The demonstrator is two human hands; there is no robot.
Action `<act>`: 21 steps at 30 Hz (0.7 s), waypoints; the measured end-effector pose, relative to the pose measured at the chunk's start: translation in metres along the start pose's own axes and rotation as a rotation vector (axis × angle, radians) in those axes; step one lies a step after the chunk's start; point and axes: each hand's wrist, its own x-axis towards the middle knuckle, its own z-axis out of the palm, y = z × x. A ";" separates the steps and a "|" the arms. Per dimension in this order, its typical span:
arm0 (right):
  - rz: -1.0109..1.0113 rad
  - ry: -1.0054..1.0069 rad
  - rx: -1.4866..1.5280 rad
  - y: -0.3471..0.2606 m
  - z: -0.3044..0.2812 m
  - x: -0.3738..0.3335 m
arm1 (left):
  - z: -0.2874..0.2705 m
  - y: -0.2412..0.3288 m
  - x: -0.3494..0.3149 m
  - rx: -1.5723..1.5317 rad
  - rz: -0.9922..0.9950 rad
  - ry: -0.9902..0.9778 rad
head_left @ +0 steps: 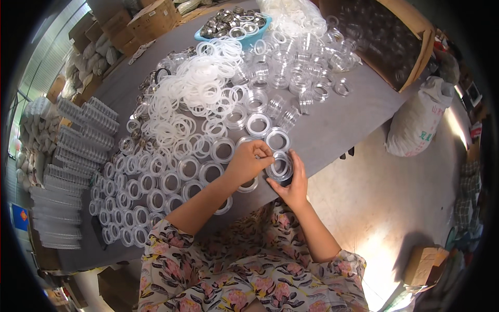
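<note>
At the table's near edge my right hand [294, 188] curves its thumb and fingers around a round clear plastic collar [281, 176] with a pale ring inside it. My left hand [252, 162] is closed in a pinch at that collar's left side; whatever is between its fingertips is too small to make out. Just beyond lies another clear collar with a white ring [277, 139], next to a similar ringed collar [258, 125]. Past my left hand spreads a heap of loose white sealing rings [200, 83]. Rows of collars fitted with white rings [156, 199] lie left of my forearm.
Clear plastic collars [299, 78] are piled at the back right. A blue basin [252, 39] of metal rings stands at the far edge, beside an open cardboard box [416, 52]. Stacked clear parts [57, 208] line the left side. A white sack [419, 118] stands right of the table.
</note>
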 end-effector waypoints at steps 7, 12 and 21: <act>-0.033 0.018 -0.038 0.000 0.000 0.000 | 0.006 -0.011 -0.002 0.260 0.097 0.012; -0.034 -0.010 -0.052 -0.002 0.003 0.002 | 0.009 -0.010 -0.011 0.657 0.351 0.156; -0.101 -0.101 -0.186 -0.008 0.000 0.003 | -0.096 -0.034 0.027 0.989 0.248 0.499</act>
